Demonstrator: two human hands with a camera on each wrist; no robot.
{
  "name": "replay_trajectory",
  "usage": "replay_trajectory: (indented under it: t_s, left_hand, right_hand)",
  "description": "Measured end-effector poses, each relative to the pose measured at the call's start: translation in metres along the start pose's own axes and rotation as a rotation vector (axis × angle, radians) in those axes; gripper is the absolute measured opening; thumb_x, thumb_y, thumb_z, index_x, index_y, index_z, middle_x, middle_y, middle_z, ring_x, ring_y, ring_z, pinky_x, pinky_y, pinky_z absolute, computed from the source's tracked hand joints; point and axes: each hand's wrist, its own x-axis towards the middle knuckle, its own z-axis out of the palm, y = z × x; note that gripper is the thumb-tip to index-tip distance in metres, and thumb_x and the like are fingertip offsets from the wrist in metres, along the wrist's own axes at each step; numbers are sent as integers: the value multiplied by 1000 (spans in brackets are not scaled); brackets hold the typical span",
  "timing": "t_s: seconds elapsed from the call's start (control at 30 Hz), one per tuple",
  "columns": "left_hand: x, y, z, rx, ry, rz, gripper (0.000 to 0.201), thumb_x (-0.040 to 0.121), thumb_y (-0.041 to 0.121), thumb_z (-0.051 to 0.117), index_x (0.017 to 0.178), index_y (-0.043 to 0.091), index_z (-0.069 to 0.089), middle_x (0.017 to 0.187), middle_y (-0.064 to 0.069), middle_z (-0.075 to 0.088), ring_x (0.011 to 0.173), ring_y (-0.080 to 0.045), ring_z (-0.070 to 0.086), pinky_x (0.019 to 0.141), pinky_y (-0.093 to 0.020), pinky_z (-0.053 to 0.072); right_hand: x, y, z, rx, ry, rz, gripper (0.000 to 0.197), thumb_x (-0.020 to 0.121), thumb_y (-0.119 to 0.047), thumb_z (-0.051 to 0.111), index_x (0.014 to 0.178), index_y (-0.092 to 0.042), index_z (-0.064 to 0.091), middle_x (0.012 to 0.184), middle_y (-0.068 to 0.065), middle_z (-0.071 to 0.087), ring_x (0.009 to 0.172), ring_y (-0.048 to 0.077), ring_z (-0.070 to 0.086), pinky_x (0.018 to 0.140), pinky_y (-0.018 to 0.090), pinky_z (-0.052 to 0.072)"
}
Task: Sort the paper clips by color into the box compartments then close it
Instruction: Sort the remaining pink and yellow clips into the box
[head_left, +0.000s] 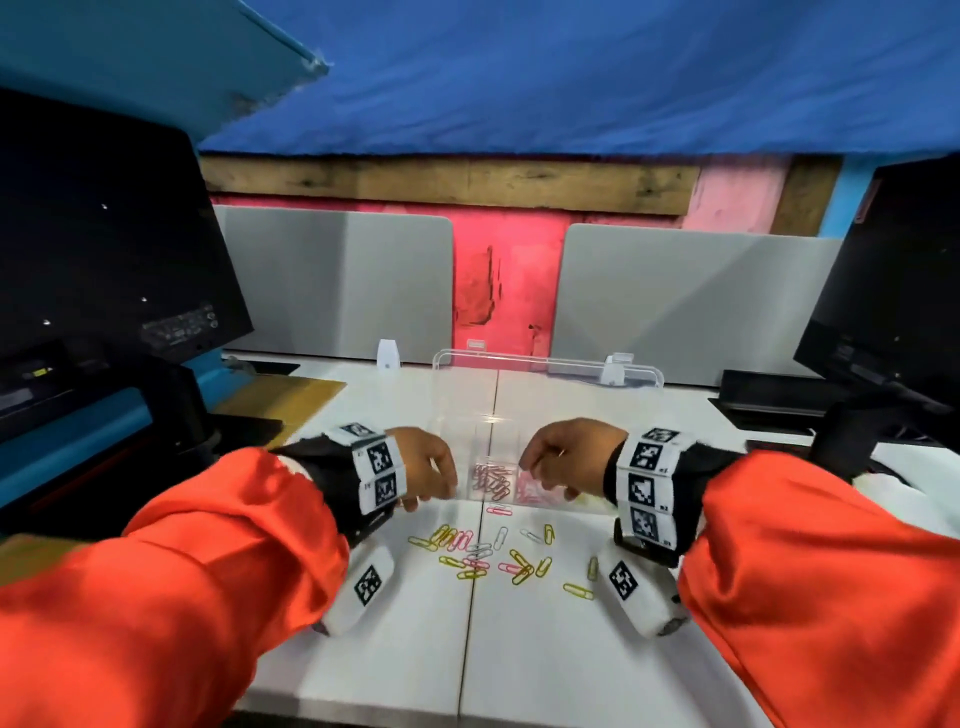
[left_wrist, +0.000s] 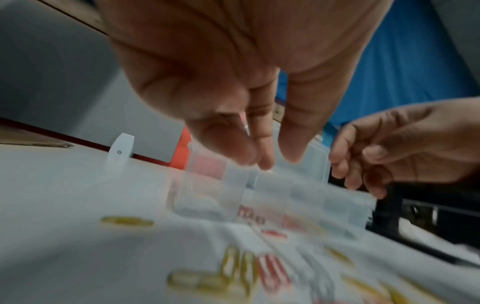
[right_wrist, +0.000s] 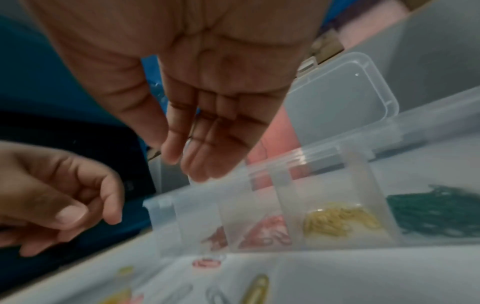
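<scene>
A clear compartment box (head_left: 498, 431) stands with its lid (head_left: 545, 361) up on the white table (head_left: 571, 649). Pink clips (head_left: 491, 480) fill near cells; in the right wrist view the box (right_wrist: 358, 174) also holds yellow clips (right_wrist: 340, 224) and green clips (right_wrist: 441, 216). My left hand (head_left: 431, 467) hovers at the box's left front, thumb and forefinger pinching a small pale clip (left_wrist: 246, 127). My right hand (head_left: 556, 457) hovers over the right cells; a thin wire loop (right_wrist: 191, 140) shows between its thumb and forefinger. Loose yellow, pink and white clips (head_left: 480, 556) lie in front of the box.
Dark monitors stand at the left (head_left: 104, 249) and right (head_left: 893, 291). Grey divider panels (head_left: 332, 280) close off the back of the table, with small white brackets (head_left: 388, 355) at their feet. A yellow clip (head_left: 578, 591) lies apart near my right wrist.
</scene>
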Motion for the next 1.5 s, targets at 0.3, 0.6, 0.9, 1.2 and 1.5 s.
replay_trajectory:
  t_s: [0.3,0.6,0.9,1.2,1.5]
  left_hand:
    - [9,28,32,300,-238,33,32,86,18,64,117,10,65,92,1,69,47,1,49,36,-4,34]
    - [24,22,42,332,-251,51,27,78,23,74,99,6,71,48,9,56,48,-2,53,30,-2,31]
    - [16,23,41,379,-252,76,34,83,23,69,110,2,69,64,3,64,69,-16,56,40,-7,40]
    - [4,3,9,195,4,83,14,78,27,72,71,25,60,74,6,63,54,-2,54,54,-13,41]
    - [-17,-17,-18,-74,119,24,18,79,22,72,67,24,59,57,11,59,37,7,53,42,-8,41]
  right_hand:
    - [20,-8,28,-362,-447,51,42,87,0,59,128,-7,56,59,-13,66,43,-13,57,46,0,40]
    - [35,-13,42,-615,-437,-13,18,88,-13,61,75,-22,51,68,-11,43,57,1,38,30,1,27]
    - [25,-2,40,-567,-430,28,15,88,-20,60,74,-15,55,80,3,56,75,14,52,59,18,43]
    - [14,5,23,-262,-220,138,42,89,0,37,123,-14,58,65,0,52,43,5,53,48,14,47]
    - [19,-25,30,-569,-392,47,53,97,-5,36,148,-17,27,153,7,31,91,-11,64,68,-8,37]
